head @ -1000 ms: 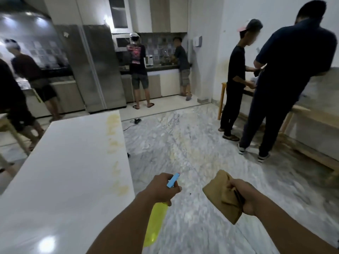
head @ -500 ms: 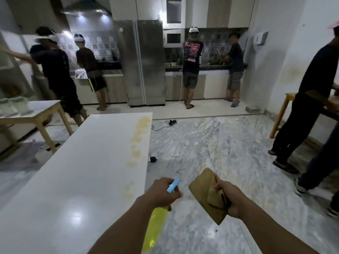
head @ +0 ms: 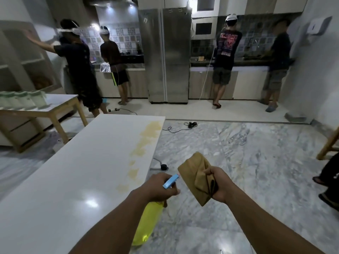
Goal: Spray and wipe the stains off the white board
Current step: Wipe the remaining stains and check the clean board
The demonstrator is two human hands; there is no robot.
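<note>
A long white board (head: pixel 77 171) stretches away from me on the left, with yellowish stains (head: pixel 146 136) running along its right edge. My left hand (head: pixel 158 186) grips a yellow spray bottle (head: pixel 146 222) with a blue nozzle (head: pixel 170 181), held just past the board's right edge above the floor. My right hand (head: pixel 219 184) holds a folded brown cloth (head: pixel 197 177) beside it, over the marble floor.
A wooden table (head: pixel 55 105) with pale containers (head: pixel 22 100) stands at the left. Several people stand at the kitchen counters (head: pixel 245 70) and beside the steel fridge (head: pixel 166 55). Black cables (head: pixel 183 126) lie on the floor. A person's feet (head: pixel 328 187) are at the right.
My view has swung left, so the board and its stains now sit nearer the centre. Both hands keep their hold on the bottle and the cloth.
</note>
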